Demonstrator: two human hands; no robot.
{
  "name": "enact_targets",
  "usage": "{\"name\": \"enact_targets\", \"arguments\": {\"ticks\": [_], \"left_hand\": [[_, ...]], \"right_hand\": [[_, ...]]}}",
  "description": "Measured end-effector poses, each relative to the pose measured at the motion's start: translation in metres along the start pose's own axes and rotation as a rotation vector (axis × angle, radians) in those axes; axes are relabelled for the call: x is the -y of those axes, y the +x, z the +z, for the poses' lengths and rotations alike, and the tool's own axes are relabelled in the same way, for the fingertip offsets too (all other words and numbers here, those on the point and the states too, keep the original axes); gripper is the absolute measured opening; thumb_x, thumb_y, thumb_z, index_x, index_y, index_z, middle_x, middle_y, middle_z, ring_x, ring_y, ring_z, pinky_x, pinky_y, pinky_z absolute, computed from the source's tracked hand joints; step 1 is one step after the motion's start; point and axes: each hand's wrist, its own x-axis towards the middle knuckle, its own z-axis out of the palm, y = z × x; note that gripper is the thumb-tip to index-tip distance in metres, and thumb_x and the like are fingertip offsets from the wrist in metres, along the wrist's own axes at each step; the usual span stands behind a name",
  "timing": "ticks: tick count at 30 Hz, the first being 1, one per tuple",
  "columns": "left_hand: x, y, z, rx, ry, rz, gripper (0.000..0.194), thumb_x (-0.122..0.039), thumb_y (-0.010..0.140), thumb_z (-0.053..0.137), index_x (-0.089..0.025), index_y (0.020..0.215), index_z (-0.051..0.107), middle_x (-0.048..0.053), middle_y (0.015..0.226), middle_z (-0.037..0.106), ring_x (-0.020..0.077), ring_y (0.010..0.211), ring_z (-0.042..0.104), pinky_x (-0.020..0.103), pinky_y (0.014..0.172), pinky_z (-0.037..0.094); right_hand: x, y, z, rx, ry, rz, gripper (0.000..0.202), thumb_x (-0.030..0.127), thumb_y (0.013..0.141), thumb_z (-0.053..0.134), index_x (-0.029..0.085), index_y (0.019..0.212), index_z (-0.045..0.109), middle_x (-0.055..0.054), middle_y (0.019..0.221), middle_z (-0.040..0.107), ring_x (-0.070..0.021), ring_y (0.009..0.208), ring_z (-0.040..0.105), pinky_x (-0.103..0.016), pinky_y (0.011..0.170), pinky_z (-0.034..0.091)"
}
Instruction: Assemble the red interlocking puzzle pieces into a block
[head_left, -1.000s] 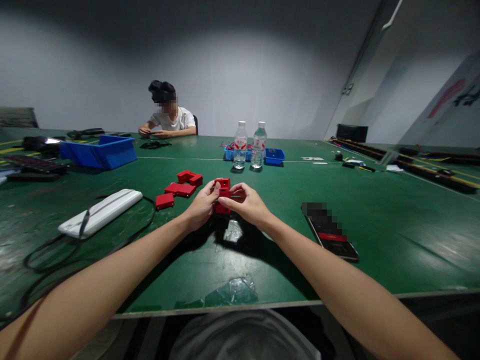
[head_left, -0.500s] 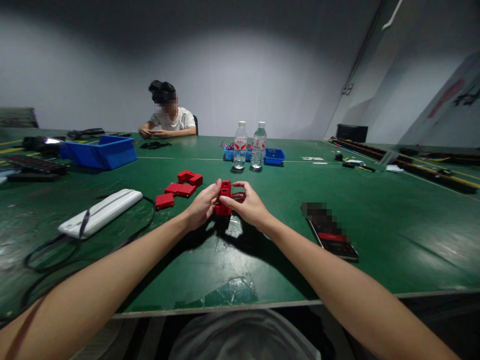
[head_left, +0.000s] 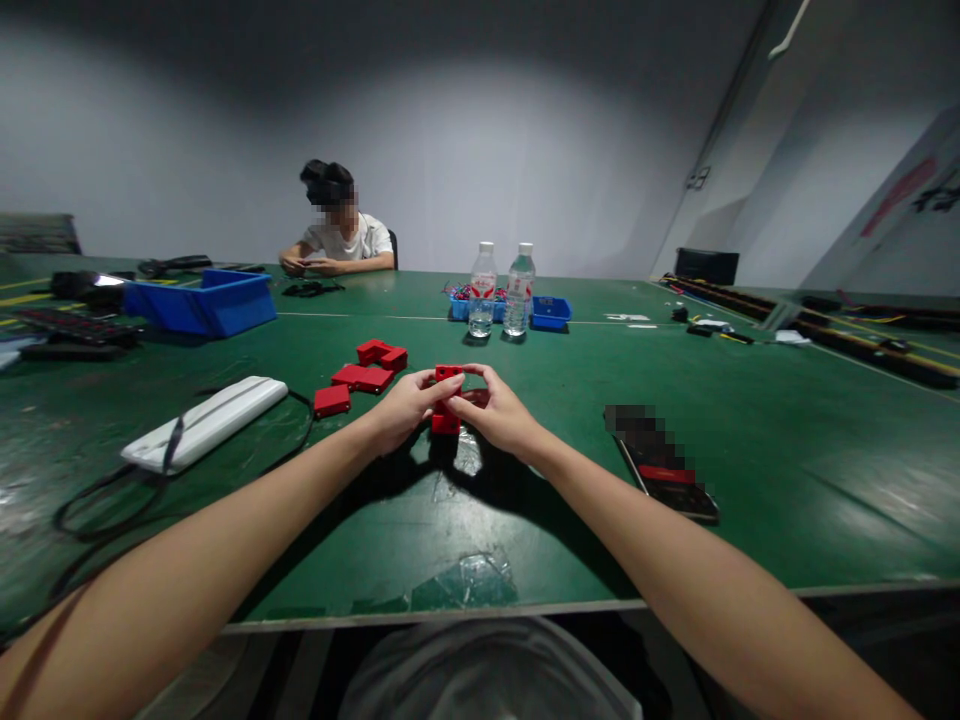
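Observation:
Between both hands stands a stack of red blocks, upright just above or on the green table. My left hand grips it from the left, its thumb laid across the near face. From the right, my right hand is closed on the same stack, thumb on the near face and fingers curled behind. The fingers partly cover the blocks, so the joints between them are hard to see. Several loose red blocks lie to the left of my left hand.
A white power strip with a dark cord lies left; a phone lies right. Two water bottles stand ahead by small blue bins. A larger blue bin sits back left. Across the table sits a person.
My left thumb has moved right and down, from beside the stack's top to across its near face. The loose blocks have stayed in place.

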Motion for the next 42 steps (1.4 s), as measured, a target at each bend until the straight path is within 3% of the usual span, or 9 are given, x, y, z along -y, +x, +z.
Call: {"name": "enact_targets", "arguments": {"ticks": [8,12,14,18,21,23,29,36,42], "left_hand": [[0.005,0.004,-0.003,-0.044,0.344,0.148,0.049,-0.053,0.070,0.068,-0.013,0.097,0.067,0.005,0.084,0.069,0.0190,0.075,0.062,0.028,0.069,0.047],[0.005,0.011,-0.014,-0.172,0.696,0.239,0.058,-0.065,0.084,0.039,-0.016,0.083,0.069,0.008,0.084,0.069,0.0237,0.083,0.060,0.031,0.077,0.045],[0.001,0.012,-0.021,-0.268,0.842,0.201,0.067,-0.062,0.090,0.019,-0.016,0.087,0.068,0.012,0.092,0.069,0.0267,0.094,0.060,0.035,0.086,0.043],[-0.018,0.008,-0.039,-0.459,1.460,0.179,0.065,-0.057,0.091,0.017,-0.014,0.119,0.056,0.022,0.119,0.059,0.0375,0.113,0.051,0.051,0.092,0.038],[-0.033,0.003,-0.056,-0.492,1.618,-0.015,0.073,-0.064,0.088,0.013,-0.013,0.123,0.053,0.026,0.122,0.057,0.0416,0.110,0.054,0.055,0.087,0.041],[-0.040,0.000,-0.067,-0.510,1.672,-0.182,0.079,-0.074,0.080,0.026,-0.012,0.117,0.058,0.029,0.116,0.060,0.0445,0.104,0.058,0.053,0.081,0.044],[-0.043,-0.005,-0.068,-0.330,1.738,-0.348,0.071,-0.072,0.073,0.046,-0.010,0.100,0.067,0.030,0.105,0.066,0.0433,0.094,0.063,0.046,0.077,0.048],[-0.034,-0.016,-0.033,-0.192,1.836,-0.193,0.067,-0.067,0.080,0.040,-0.011,0.108,0.063,0.027,0.109,0.065,0.0393,0.097,0.063,0.043,0.079,0.048],[-0.028,-0.019,-0.024,-0.110,1.843,-0.079,0.059,-0.056,0.086,0.041,-0.006,0.112,0.058,0.029,0.106,0.064,0.0414,0.098,0.062,0.044,0.078,0.047]], "right_hand": [[-0.001,0.000,-0.001,-0.018,-0.106,-0.008,0.056,0.035,0.078,0.063,0.021,0.127,0.040,-0.004,0.092,0.067,-0.0164,0.082,0.065,-0.031,0.074,0.053],[-0.004,0.002,-0.003,-0.039,-0.159,-0.001,0.063,0.041,0.076,0.066,0.023,0.130,0.040,-0.003,0.089,0.067,-0.0170,0.081,0.065,-0.034,0.077,0.053],[-0.005,0.002,-0.004,-0.050,-0.190,0.006,0.066,0.044,0.075,0.067,0.024,0.132,0.039,-0.002,0.086,0.066,-0.0173,0.079,0.065,-0.036,0.077,0.053],[-0.006,0.004,-0.006,-0.077,-0.236,0.007,0.063,0.048,0.077,0.065,0.024,0.130,0.042,-0.002,0.086,0.066,-0.0175,0.079,0.065,-0.037,0.078,0.052],[-0.006,0.004,-0.007,-0.073,-0.244,0.011,0.062,0.049,0.077,0.064,0.024,0.129,0.042,-0.003,0.087,0.065,-0.0177,0.079,0.065,-0.037,0.078,0.052],[-0.006,0.003,-0.006,-0.069,-0.230,0.021,0.063,0.049,0.077,0.065,0.024,0.129,0.041,-0.002,0.086,0.065,-0.0176,0.078,0.065,-0.037,0.077,0.052],[-0.007,0.002,-0.005,-0.073,-0.197,0.061,0.066,0.049,0.076,0.066,0.022,0.129,0.039,-0.003,0.085,0.065,-0.0182,0.079,0.065,-0.036,0.077,0.052],[-0.007,0.001,-0.006,-0.073,-0.303,-0.003,0.069,0.057,0.074,0.065,0.023,0.129,0.041,-0.004,0.089,0.066,-0.0192,0.081,0.064,-0.037,0.078,0.051],[-0.002,-0.001,-0.007,-0.041,-0.361,-0.043,0.070,0.055,0.077,0.063,0.021,0.133,0.039,-0.006,0.093,0.067,-0.0199,0.084,0.064,-0.037,0.080,0.049]]}}
